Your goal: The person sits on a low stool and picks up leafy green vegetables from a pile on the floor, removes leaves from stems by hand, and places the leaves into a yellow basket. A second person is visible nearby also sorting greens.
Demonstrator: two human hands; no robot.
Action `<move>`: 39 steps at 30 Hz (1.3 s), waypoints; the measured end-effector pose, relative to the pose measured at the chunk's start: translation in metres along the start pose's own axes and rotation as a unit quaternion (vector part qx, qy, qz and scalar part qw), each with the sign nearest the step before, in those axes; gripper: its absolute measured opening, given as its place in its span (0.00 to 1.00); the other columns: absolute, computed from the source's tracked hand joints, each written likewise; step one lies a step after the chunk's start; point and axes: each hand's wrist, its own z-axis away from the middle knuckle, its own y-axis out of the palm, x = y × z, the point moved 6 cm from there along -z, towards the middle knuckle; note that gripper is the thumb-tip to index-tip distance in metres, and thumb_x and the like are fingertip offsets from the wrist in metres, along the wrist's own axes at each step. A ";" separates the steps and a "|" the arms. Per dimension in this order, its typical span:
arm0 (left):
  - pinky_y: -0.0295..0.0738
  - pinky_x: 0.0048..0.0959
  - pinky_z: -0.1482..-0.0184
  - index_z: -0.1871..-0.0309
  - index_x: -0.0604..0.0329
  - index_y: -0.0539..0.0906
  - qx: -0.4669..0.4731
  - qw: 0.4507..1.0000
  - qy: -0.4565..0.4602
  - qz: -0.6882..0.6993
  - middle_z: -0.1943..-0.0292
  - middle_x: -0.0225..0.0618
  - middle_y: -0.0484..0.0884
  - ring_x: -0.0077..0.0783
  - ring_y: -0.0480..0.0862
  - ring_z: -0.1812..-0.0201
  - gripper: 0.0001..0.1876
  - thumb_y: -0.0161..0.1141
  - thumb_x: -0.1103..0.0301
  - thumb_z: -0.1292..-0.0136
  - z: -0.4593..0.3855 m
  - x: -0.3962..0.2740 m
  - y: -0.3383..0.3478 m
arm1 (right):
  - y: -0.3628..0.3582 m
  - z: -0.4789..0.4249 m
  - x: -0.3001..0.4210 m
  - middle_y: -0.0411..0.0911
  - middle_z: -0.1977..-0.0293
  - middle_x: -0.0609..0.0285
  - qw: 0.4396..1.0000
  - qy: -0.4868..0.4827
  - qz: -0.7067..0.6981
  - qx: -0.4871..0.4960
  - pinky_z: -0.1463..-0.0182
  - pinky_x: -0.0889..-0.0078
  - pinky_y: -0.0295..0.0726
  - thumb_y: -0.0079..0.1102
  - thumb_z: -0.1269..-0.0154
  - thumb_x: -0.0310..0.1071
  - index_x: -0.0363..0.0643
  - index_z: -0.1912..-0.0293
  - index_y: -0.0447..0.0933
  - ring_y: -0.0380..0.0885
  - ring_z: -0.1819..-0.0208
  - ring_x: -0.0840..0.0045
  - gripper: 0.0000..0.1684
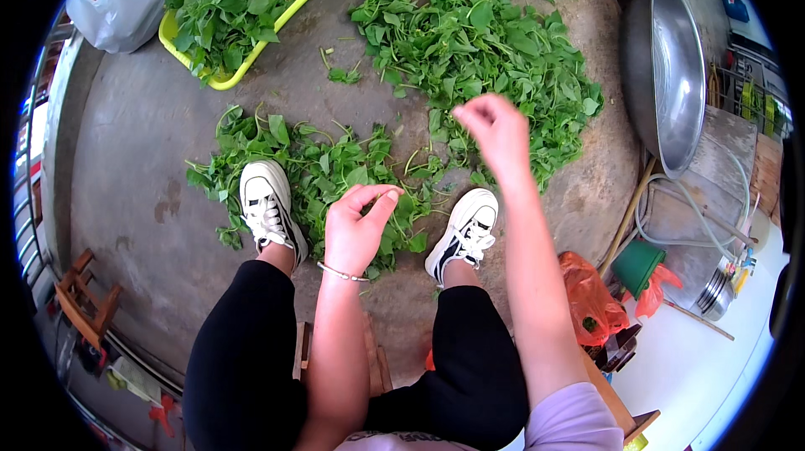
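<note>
My left hand (pixel 358 224), with a bracelet at the wrist, is raised over a smaller heap of green leafy stems (pixel 321 168) between my shoes. Its thumb and index finger meet at the tips; whether something thin is pinched there cannot be told. My right hand (pixel 494 130), slightly blurred, hovers at the near edge of a large heap of leafy greens (pixel 503 48), fingers curled and thumb towards them; nothing plain shows in it. More greens fill a yellow plastic basket (pixel 302 4) at the upper left. A few loose sprigs (pixel 343 74) lie between basket and large heap.
My white-soled shoes (pixel 264 199) stand on the concrete floor (pixel 144 136). A white plastic bag (pixel 126 4) is beside the basket. At right are a large metal basin (pixel 679 80) on its side, a green bucket (pixel 638 265), a red plastic bag (pixel 588 300) and a hose. A wooden stool (pixel 88 300) lies left.
</note>
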 end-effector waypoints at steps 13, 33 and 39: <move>0.68 0.18 0.56 0.61 0.61 0.85 -0.015 0.993 0.004 0.113 0.68 0.29 0.80 0.20 0.76 0.63 0.07 0.61 0.71 0.41 -0.009 -0.003 -0.003 | -0.062 -0.071 -0.037 0.82 0.71 0.59 0.978 0.075 0.017 -0.192 0.62 0.73 0.75 0.63 0.48 0.45 0.45 0.64 0.82 0.79 0.69 0.74 0.15; 0.68 0.15 0.56 0.57 0.65 0.81 0.010 0.986 -0.053 0.157 0.64 0.35 0.84 0.16 0.77 0.62 0.09 0.55 0.70 0.36 -0.003 -0.002 0.008 | -0.162 0.045 -0.090 0.75 0.80 0.58 0.933 0.136 0.245 -0.224 0.64 0.75 0.72 0.56 0.40 0.45 0.45 0.65 0.82 0.73 0.74 0.79 0.15; 0.53 0.11 0.76 0.58 0.60 0.82 0.022 0.987 -0.021 0.158 0.71 0.23 0.81 0.08 0.60 0.79 0.09 0.54 0.68 0.35 0.002 -0.001 0.014 | -0.147 0.074 -0.089 0.78 0.73 0.69 0.952 0.174 -0.158 -0.194 0.64 0.82 0.71 0.63 0.43 0.36 0.40 0.63 0.82 0.73 0.70 0.85 0.10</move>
